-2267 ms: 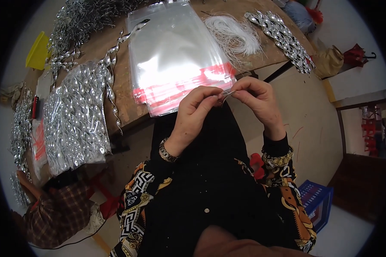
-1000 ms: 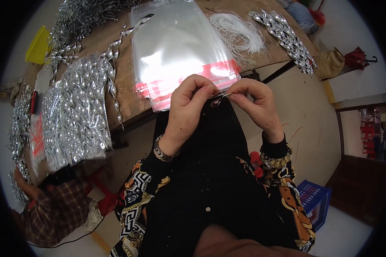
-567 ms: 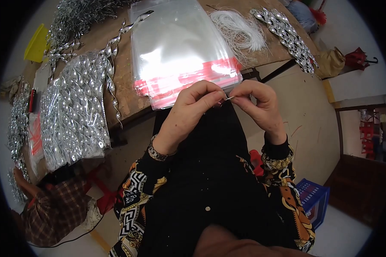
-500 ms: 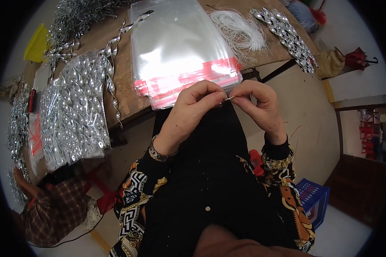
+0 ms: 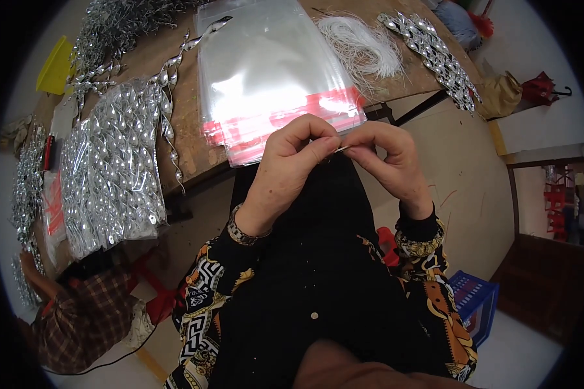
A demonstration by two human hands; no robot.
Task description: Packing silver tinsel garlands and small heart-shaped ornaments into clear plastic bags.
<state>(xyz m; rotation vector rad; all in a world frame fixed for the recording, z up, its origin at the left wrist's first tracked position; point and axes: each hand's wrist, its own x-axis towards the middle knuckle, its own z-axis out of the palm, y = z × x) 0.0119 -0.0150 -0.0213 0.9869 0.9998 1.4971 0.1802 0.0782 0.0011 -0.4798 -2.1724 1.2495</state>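
Just above the frame's centre, the left hand [image 5: 291,159] and the right hand [image 5: 390,159] pinch a thin pale strand [image 5: 342,149] between thumb and forefinger; at upper centre, clear red-edged plastic bags [image 5: 272,78] overhang the brown wooden bench [image 5: 189,129]

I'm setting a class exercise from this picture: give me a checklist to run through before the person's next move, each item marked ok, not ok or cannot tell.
1. Left hand has thumb and forefinger pinched together: ok.
2. Right hand grips the thin pale piece: ok.
3. Any knot or join at the fingertips: cannot tell, too small and covered.
4. White cord bundle lies on the table: ok.
5. Stack of clear bags squared up: not ok, edges staggered.
6. Co-worker's hand well apart: ok.
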